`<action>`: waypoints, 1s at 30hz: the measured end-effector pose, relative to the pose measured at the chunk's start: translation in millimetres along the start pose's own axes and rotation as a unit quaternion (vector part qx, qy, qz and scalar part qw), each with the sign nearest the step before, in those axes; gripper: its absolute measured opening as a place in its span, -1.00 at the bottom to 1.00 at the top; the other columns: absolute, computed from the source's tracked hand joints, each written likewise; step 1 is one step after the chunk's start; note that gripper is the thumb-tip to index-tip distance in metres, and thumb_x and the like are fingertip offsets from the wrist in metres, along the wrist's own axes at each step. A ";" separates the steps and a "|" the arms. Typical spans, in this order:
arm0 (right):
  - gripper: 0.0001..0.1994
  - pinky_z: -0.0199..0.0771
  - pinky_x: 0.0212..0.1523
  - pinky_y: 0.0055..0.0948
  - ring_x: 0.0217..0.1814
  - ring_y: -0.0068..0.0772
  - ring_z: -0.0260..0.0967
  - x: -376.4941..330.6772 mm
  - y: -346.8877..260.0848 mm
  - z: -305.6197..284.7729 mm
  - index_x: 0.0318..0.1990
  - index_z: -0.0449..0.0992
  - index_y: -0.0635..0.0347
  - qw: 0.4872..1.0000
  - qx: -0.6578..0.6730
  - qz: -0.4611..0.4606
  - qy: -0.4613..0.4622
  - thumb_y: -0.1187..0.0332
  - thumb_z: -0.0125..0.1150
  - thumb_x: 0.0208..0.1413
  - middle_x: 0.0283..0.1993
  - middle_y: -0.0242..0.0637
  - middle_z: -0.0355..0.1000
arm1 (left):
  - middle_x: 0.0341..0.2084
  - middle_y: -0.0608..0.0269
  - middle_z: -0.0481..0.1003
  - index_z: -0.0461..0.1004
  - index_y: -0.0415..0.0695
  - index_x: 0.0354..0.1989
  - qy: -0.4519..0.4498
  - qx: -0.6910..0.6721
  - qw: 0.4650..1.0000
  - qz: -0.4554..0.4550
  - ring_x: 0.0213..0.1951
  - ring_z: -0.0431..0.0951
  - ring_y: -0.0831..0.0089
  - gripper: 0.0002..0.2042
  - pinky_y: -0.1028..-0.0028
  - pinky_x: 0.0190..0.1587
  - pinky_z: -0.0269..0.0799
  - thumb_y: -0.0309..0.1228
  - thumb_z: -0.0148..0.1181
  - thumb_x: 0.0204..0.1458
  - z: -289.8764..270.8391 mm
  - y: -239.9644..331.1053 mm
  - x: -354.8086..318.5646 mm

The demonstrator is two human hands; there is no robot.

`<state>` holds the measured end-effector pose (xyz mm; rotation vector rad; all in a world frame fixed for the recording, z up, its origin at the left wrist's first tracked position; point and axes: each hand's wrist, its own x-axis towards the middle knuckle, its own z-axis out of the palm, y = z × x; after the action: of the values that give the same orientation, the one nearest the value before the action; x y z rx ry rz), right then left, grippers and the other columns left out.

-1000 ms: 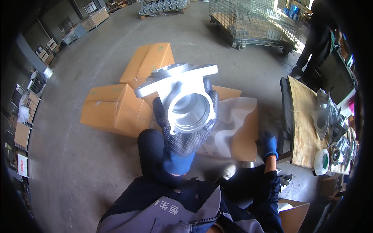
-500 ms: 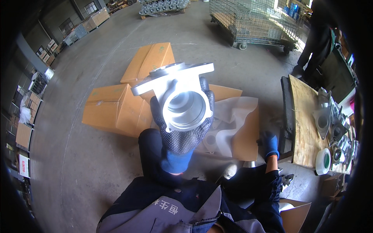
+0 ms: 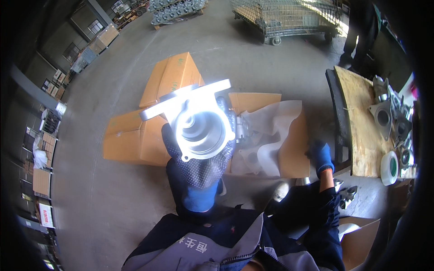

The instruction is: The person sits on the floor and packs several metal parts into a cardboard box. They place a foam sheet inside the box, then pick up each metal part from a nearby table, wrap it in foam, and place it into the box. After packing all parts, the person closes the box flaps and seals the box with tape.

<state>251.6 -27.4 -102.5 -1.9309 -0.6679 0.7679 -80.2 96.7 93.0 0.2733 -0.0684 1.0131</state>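
Note:
A shiny silver metal casting point(image 3: 204, 145) is held up in front of me, its round open end facing me and a flat flange at its top. My left hand point(image 3: 203, 169), in a black dotted glove with a blue cuff, grips it from below and behind. Bright glare washes out the upper part. Farther right, my right hand point(image 3: 321, 156), in a blue glove with dark fingers, is beside the right wall of an open cardboard box point(image 3: 296, 149). Its fingers look curled; whatever they hold, if anything, is hidden. White foam sheet point(image 3: 271, 131) lies inside that box, over metal parts.
Two cardboard boxes point(image 3: 131, 140) stand behind my left hand. At right, a plywood-topped table point(image 3: 361, 122) carries several metal castings point(image 3: 383, 118) and a roll of tape point(image 3: 389, 168). A wire-mesh cart point(image 3: 294, 27) stands at the back, with a person's dark legs point(image 3: 359, 36) to its right.
The casting has moved a little left against the boxes and tilted, showing more of its bore. My left hand moved with it. The whole view has shifted slightly; my right hand stays beside the box.

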 end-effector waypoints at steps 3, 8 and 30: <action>-0.73 0.41 -0.53 -0.46 -0.59 -0.44 0.47 6.4 3.5 3.8 -0.28 0.58 0.33 1.000 0.023 0.004 -0.013 0.28 0.08 0.26 -0.57 -0.22 0.51 | 0.11 0.09 0.43 0.29 -0.11 0.25 -0.010 -0.028 1.000 -0.006 0.15 0.44 0.22 -0.35 0.24 0.22 0.37 -0.04 0.28 0.04 -5.9 9.0 -0.3; -0.75 0.41 -0.54 -0.46 -0.60 -0.44 0.47 7.1 7.6 1.6 -0.28 0.58 0.33 0.999 0.054 -0.003 0.003 0.30 0.10 0.25 -0.57 -0.23 0.51 | 0.16 0.04 0.39 0.26 -0.11 0.28 -0.021 -0.088 0.995 -0.030 0.19 0.39 0.19 -0.30 0.21 0.26 0.32 0.04 0.24 0.05 -23.2 8.5 7.6; -0.75 0.46 -0.49 -0.48 -0.58 -0.43 0.49 5.5 1.5 2.1 -0.22 0.58 0.39 1.000 0.007 -0.003 -0.006 0.32 0.14 0.24 -0.55 -0.19 0.53 | 0.13 -0.01 0.40 0.29 -0.16 0.26 0.172 -0.090 0.970 -0.144 0.17 0.42 0.07 -0.41 0.07 0.23 0.37 -0.04 0.08 0.16 -66.7 -20.1 21.5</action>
<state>253.9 -22.9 -105.9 -1.9114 -0.6740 0.7784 -56.5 121.6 28.7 -0.0602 0.1896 0.7478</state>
